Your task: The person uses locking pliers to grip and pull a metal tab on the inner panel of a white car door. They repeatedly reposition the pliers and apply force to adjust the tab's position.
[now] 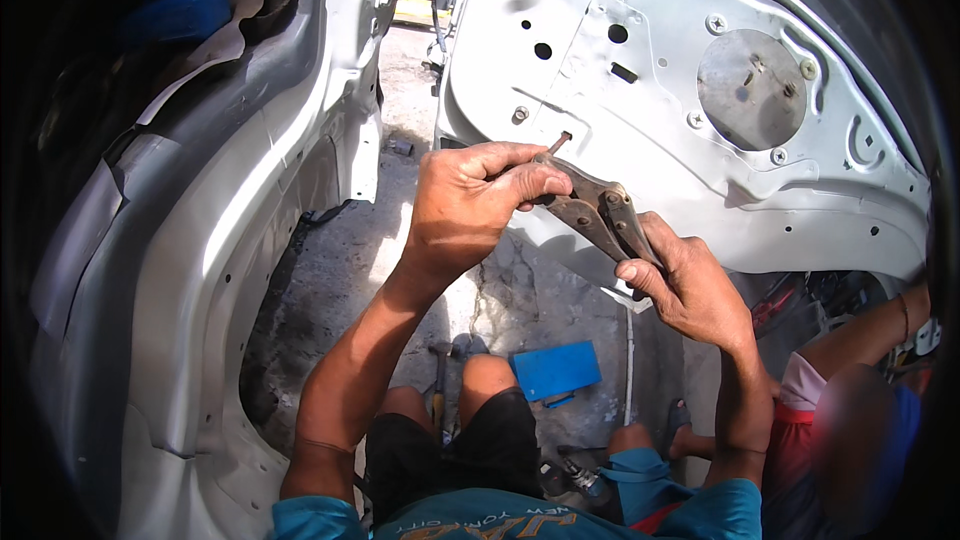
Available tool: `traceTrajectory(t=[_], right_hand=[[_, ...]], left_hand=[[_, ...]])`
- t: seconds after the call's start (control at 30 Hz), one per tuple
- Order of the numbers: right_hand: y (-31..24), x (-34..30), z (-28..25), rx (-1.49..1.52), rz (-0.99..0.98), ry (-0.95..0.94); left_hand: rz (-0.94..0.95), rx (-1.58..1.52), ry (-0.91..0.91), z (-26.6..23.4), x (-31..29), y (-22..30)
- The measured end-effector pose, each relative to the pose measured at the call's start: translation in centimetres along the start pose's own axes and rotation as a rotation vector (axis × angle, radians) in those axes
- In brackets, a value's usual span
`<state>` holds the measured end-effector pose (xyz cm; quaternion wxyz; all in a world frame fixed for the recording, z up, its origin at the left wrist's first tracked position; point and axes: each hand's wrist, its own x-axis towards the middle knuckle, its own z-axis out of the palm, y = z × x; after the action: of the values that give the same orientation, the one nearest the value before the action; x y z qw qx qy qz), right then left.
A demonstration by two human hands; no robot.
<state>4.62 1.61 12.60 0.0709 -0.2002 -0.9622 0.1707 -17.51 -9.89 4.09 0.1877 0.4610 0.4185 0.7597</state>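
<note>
Locking pliers [618, 208] slant between my two grips in the head view: my left hand [470, 195] is clamped on the jaw end with thumb and forefinger, and my right hand [695, 285] is wrapped around the handles. Past the jaw end juts a thin rusty rod [561, 143]; I can't tell whether it touches the white door panel [640, 155] behind. Below, a blue case [556, 370] lies on the floor [510, 295], and a co-worker [845, 430] is at lower right.
</note>
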Motion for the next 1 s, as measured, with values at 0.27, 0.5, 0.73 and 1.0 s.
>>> traceTrajectory(t=[0.27, 0.5, 0.73, 1.0], right_hand=[[3.0, 0.2, 5.0, 0.085, -0.071, 0.235], [3.0, 1.2, 9.2, 0.33, -0.08, 0.378], [4.3, 3.0, 12.7, 0.413, -0.101, 0.462], [4.8, 5.1, 16.7, 0.615, -0.152, 0.512]], left_hand=[[0.129, 0.041, -0.036, 0.2, 0.3, -0.6], [0.126, 0.102, -0.05, 0.0, 0.8, 0.5], [0.116, 0.162, -0.069, -0.4, 0.9, 0.6], [0.106, 0.262, -0.124, -0.5, 1.4, 1.4]])
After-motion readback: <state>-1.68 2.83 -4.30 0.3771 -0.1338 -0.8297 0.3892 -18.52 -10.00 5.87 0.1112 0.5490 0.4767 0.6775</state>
